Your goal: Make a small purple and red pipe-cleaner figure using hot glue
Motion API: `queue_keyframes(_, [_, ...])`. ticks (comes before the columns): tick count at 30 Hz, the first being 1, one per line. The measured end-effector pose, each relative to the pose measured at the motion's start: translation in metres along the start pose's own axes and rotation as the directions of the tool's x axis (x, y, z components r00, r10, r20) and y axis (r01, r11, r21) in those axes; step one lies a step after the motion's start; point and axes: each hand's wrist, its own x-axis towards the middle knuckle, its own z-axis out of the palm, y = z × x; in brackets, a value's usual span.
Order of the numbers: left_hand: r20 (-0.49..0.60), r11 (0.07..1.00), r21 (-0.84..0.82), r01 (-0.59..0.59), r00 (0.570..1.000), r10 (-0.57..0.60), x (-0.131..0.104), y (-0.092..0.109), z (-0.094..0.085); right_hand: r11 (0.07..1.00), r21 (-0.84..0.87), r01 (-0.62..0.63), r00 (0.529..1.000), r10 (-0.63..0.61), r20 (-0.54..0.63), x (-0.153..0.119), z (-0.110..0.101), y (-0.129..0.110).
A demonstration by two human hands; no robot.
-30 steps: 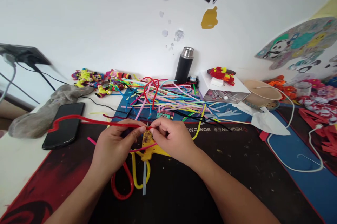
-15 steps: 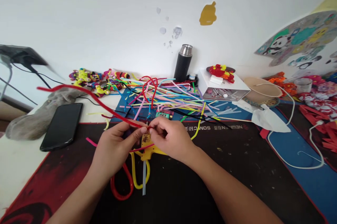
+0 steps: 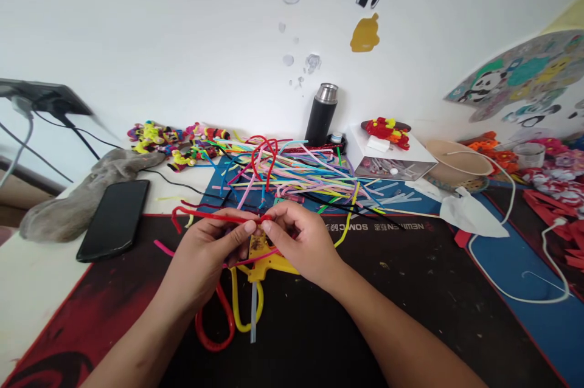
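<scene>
Between my two hands, near the middle of the view, is a red pipe cleaner [image 3: 207,215]; its free end bends down at the left. My left hand [image 3: 214,248] pinches it between thumb and forefinger. The fingertips of my right hand [image 3: 301,239] close on it just beside, almost touching the left thumb. Under the hands lies a yellow glue gun [image 3: 269,264] with a clear glue stick [image 3: 253,312] poking out. A red loop [image 3: 215,339] and a yellow loop [image 3: 236,309] rest on the dark mat. A pink pipe cleaner [image 3: 163,247] passes beneath my left hand.
Behind the hands spreads a pile of coloured pipe cleaners [image 3: 301,172]. A black flask [image 3: 322,114] and a white box [image 3: 392,163] stand near the wall. At left are a phone [image 3: 114,219] and a grey plush [image 3: 86,193]; a white cable [image 3: 515,298] curves at right.
The red pipe cleaner's long free end has dropped from the upper left to lie lower and closer to my left hand, now bent. The whole view has shifted slightly.
</scene>
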Motion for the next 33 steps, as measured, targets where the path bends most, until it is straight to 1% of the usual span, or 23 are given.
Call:
queue_keyframes(7, [0.036, 1.0, 0.004, 0.001, 0.999, -0.001, 0.0, -0.003, -0.001, 0.994, 0.106, -0.032, 0.999, 0.035, -0.027, 0.001, 0.001, -0.004])
queue_keyframes(12, [0.067, 1.0, 0.009, 0.006, 0.998, -0.007, -0.001, -0.003, -0.004, 0.997, 0.058, -0.043, 0.998, 0.045, -0.033, 0.001, 0.001, -0.005])
queue_keyframes(14, [0.059, 1.0, 0.023, 0.0, 0.998, -0.001, 0.0, -0.005, -0.006, 0.999, 0.028, -0.038, 0.999, 0.039, -0.036, 0.0, 0.0, -0.005])
queue_keyframes(17, [0.004, 0.996, 0.084, -0.03, 1.0, 0.029, 0.0, -0.009, -0.01, 1.0, -0.024, -0.018, 0.999, 0.017, -0.034, 0.0, 0.0, -0.003])
queue_keyframes(19, [-0.032, 0.986, 0.158, -0.062, 0.997, 0.068, 0.0, -0.009, -0.012, 0.999, -0.049, -0.007, 1.0, 0.006, -0.03, -0.001, 0.0, -0.002])
queue_keyframes(21, [-0.056, 0.964, 0.247, -0.097, 0.992, 0.114, 0.0, -0.007, -0.012, 0.997, -0.078, 0.009, 1.0, -0.011, -0.021, -0.002, -0.001, -0.001])
queue_keyframes(24, [-0.075, 0.919, 0.359, -0.162, 0.977, 0.201, -0.002, 0.0, -0.009, 0.987, -0.156, 0.044, 0.999, -0.041, 0.022, -0.002, -0.001, 0.001])
queue_keyframes(26, [-0.066, 0.883, 0.418, -0.212, 0.963, 0.263, -0.003, 0.003, -0.007, 0.971, -0.227, 0.067, 0.997, -0.055, 0.059, -0.002, -0.002, 0.002])
queue_keyframes(28, [-0.031, 0.851, 0.461, -0.252, 0.954, 0.299, -0.004, 0.004, -0.006, 0.951, -0.293, 0.096, 0.994, -0.076, 0.08, -0.002, -0.002, 0.003])
queue_keyframes(31, [0.011, 0.839, 0.477, -0.263, 0.956, 0.293, -0.003, 0.005, -0.005, 0.94, -0.322, 0.115, 0.993, -0.097, 0.072, -0.002, -0.002, 0.005])
queue_keyframes(33, [0.002, 0.851, 0.468, -0.239, 0.963, 0.269, -0.002, 0.005, -0.006, 0.952, -0.291, 0.096, 0.995, -0.084, 0.053, -0.001, -0.002, 0.006])
